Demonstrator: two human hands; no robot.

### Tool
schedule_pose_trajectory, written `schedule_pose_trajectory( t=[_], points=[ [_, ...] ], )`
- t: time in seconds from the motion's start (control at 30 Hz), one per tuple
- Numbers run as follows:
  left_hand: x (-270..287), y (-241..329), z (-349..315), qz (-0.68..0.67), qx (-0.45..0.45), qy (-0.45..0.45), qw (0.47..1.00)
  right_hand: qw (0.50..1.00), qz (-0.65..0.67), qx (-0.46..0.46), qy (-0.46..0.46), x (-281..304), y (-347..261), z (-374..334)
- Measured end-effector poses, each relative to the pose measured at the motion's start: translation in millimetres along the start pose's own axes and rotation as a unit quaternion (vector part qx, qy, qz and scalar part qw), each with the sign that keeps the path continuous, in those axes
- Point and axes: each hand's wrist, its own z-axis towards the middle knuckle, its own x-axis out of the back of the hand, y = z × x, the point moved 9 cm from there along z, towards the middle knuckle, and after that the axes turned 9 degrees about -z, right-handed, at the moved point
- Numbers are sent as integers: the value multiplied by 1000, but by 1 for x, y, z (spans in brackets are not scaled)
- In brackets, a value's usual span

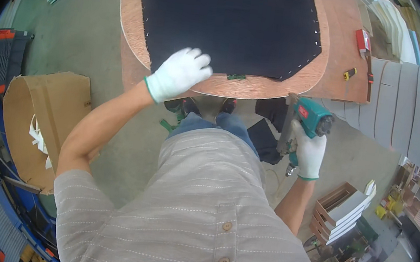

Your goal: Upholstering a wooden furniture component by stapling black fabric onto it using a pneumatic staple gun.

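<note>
Black fabric [228, 23] lies over a rounded plywood panel [257, 90], with small shiny staples along its left and right edges. My left hand [177, 76], in a white glove with a green cuff, is at the fabric's near left corner, its fingers a little bent and apart. A scrap of green material [236, 76] shows at the fabric's near edge. My right hand [309, 153], gloved the same way, is closed round the handle of a teal staple gun [312, 116]. The gun's nose is by the panel's near right edge.
Under the panel is a brown board [344, 87] with a yellow-black tape measure [350, 74] and a red box [362, 41]. A big cardboard box [62, 97] stands left; grey padded sheets [398, 109] lie right. Dark cloth pieces [265, 140] are on the floor.
</note>
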Motion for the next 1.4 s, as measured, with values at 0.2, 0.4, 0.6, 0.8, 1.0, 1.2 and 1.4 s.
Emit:
schedule_pose_trajectory(
  t=[0.2,0.4,0.6,0.8,1.0,1.2,1.4],
  points=[
    [-8,-3,-20,-67,33,25,997,995,-17,96,-34,-19,-22,18],
    [-2,-6,-25,-115,62,42,991,977,-172,88,-88,-23,-36,53],
    [-5,5,-37,-129,66,69,987,964,-209,114,-117,-15,-45,71],
    [-3,-13,-50,-261,286,107,916,963,-199,130,-130,-20,-49,75],
    [18,23,44,-86,141,159,973,985,-111,63,-120,-8,-40,64],
    [-27,7,29,-64,150,79,984,983,-134,75,-105,7,-35,56],
    [-34,20,28,-48,73,36,996,965,-183,130,-137,-16,-49,68]
  ],
)
